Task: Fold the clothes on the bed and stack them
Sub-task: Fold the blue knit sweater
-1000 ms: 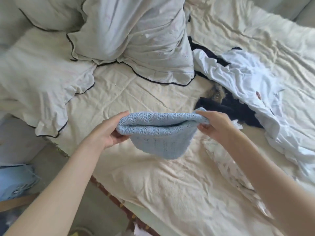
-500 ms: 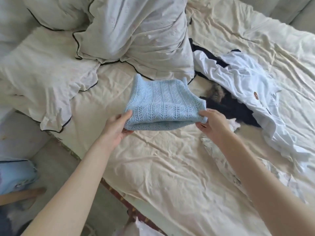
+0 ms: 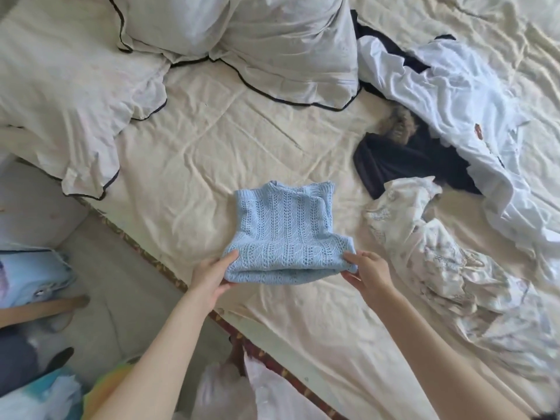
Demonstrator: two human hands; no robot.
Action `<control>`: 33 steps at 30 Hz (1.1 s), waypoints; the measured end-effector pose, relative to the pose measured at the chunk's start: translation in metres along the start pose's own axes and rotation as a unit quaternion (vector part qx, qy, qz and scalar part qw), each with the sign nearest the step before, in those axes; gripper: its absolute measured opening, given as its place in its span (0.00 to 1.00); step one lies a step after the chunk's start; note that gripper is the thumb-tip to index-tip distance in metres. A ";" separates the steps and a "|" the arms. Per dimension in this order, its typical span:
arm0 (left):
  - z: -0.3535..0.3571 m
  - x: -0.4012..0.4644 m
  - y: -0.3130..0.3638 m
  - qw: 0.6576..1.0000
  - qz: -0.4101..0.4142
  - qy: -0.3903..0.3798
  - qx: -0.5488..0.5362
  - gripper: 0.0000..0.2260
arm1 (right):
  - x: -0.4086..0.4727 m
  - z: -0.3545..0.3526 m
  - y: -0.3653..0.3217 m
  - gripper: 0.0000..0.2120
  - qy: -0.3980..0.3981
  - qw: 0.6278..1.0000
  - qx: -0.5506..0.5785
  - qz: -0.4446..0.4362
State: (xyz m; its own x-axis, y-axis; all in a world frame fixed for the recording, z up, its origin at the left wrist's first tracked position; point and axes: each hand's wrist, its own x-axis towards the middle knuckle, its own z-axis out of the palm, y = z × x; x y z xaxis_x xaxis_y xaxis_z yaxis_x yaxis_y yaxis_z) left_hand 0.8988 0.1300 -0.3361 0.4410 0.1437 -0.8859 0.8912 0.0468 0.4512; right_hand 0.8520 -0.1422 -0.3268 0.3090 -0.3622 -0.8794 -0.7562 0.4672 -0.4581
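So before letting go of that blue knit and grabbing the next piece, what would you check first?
1. Blue knit lies folded on the sheet: ok, though its near edge looks slightly lifted.
2. Both hands hold the near corners, left hand and right hand: ok.
3. Folded edges line up: not ok, the far part is narrower than the near band.
4. Bare sheet around the knit for a stack: ok.
5. Next pieces within sight: ok, a patterned white garment, a dark garment and a white shirt lie unfolded to the right.
6. How many layers the fold has: cannot tell.
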 end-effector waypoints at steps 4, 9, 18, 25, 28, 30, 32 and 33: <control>0.009 0.007 0.027 0.999 0.020 0.031 0.008 0.05 | 0.005 0.010 -0.019 0.06 -0.013 1.000 0.022 -0.014; 0.027 0.025 0.070 0.996 0.071 0.048 0.023 0.04 | 0.023 0.035 -0.058 0.03 -0.039 0.997 0.046 -0.039; 0.051 0.082 0.064 0.919 0.239 0.105 0.296 0.18 | 0.072 0.067 -0.043 0.18 -0.010 0.891 -0.319 -0.323; 0.066 0.131 0.065 0.918 0.250 0.048 0.305 0.29 | 0.115 0.075 -0.016 0.25 -0.046 0.716 -0.572 -0.397; 0.074 0.141 0.068 0.930 0.241 0.068 0.270 0.28 | 0.125 0.074 -0.012 0.26 -0.058 0.699 -0.586 -0.406; 0.077 0.145 0.071 0.944 0.214 0.076 0.240 0.25 | 0.127 0.071 -0.010 0.26 -0.061 0.695 -0.581 -0.419; 0.078 0.146 0.070 0.957 0.194 0.065 0.207 0.20 | 0.127 0.067 -0.008 0.26 -0.062 0.687 -0.582 -0.431; 0.077 0.145 0.068 0.958 0.198 0.065 0.198 0.17 | 0.126 0.065 -0.007 0.26 -0.063 0.685 -0.581 -0.435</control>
State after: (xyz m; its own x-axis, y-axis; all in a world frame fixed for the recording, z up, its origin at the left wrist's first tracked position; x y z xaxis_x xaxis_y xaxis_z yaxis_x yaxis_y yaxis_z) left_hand 1.0318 0.0777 -0.4419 0.7590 0.1957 -0.6210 0.6382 -0.4120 0.6503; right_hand 0.9339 -0.1386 -0.4428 0.9263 0.0097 -0.3768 -0.1813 -0.8649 -0.4680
